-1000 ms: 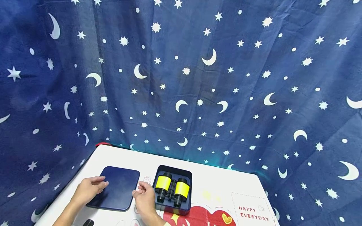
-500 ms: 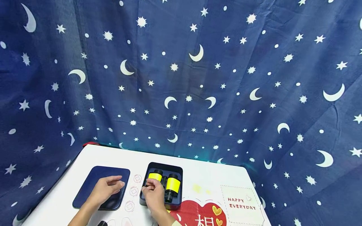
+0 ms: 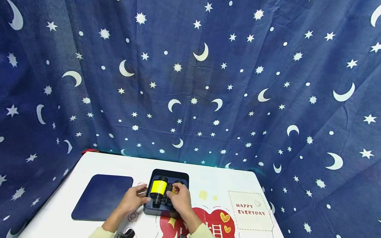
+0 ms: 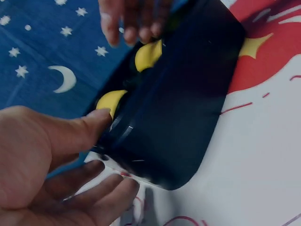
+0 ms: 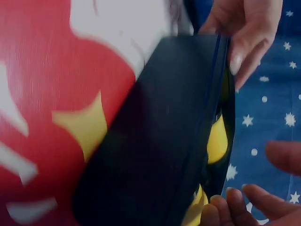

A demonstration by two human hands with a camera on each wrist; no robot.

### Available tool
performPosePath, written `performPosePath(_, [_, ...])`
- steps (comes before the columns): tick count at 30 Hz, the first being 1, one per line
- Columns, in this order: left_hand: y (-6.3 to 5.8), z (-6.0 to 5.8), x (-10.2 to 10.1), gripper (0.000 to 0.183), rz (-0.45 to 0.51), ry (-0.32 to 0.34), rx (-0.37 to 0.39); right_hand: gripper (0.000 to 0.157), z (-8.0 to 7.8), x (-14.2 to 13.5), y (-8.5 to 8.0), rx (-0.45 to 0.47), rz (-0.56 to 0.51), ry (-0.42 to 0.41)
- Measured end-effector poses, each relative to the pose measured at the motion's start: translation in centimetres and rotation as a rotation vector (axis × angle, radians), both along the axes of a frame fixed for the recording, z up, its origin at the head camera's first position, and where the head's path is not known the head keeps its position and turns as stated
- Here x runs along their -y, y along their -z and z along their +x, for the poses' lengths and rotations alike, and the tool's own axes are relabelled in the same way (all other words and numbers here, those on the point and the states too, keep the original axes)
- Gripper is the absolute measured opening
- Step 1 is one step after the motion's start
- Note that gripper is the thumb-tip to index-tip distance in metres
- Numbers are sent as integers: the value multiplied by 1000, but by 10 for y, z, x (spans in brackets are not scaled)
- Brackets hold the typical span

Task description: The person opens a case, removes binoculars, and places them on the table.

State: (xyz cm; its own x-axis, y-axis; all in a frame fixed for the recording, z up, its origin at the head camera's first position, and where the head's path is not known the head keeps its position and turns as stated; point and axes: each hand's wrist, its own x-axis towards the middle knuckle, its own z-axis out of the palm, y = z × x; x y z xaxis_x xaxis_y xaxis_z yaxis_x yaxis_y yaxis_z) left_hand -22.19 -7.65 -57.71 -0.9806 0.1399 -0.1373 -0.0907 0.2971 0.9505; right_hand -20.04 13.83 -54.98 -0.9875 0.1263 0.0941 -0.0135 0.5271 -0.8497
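Note:
Yellow-and-black binoculars [image 3: 159, 187] lie in a dark blue open box [image 3: 159, 211] on the table. My left hand [image 3: 132, 200] is at the box's left side. In the left wrist view its thumb [image 4: 96, 123] reaches over the rim close to a yellow barrel, while its other fingers spread loosely outside the wall. My right hand [image 3: 182, 199] is over the right half of the binoculars with fingers loosely bent, hiding most of that barrel. In the right wrist view its fingertips [image 5: 230, 202] are near a yellow barrel at the rim.
A flat dark blue lid [image 3: 102, 197] lies on the table left of the box. The white table cover [image 3: 214, 185] carries a red heart print and the words "HAPPY EVERYDAY". A blue curtain [image 3: 148, 99] with moons and stars hangs behind the table.
Both hands have moved right: the left from over the lid to the box's left edge, the right across the left barrel to the right one. The head view has shifted rightward.

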Motion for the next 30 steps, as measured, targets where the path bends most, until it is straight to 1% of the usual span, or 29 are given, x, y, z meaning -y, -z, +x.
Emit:
performPosePath(3, [4,-2,-3,72,69,24,20,44,-7,-10,-1,-20,205,-45])
performPosePath(6, [5,-2,-6,69,135,35,49,58,-13,-17,-4,-42,407,-130])
performPosePath(9, [5,0,-8,66,161,28,72,75,-20,-18,-5,-34,632,-239])
performPosePath(12, [4,1,-9,64,162,10,77,90,-27,-16,-3,-14,867,-346])
performPosePath(14, [3,1,-8,64,156,-4,75,96,-31,-15,-1,-8,994,-396])
performPosePath(16, [2,2,-6,64,147,-11,66,100,-35,-13,2,-7,1087,-424])
performPosePath(20, [2,3,-4,62,142,-23,64,104,-42,-11,10,-20,1177,-458])
performPosePath(24, [3,3,-4,61,135,-26,68,101,-48,-10,15,-37,1169,-476])
performPosePath(30, [4,1,-5,62,135,-29,77,95,-52,-12,16,-34,1096,-485])
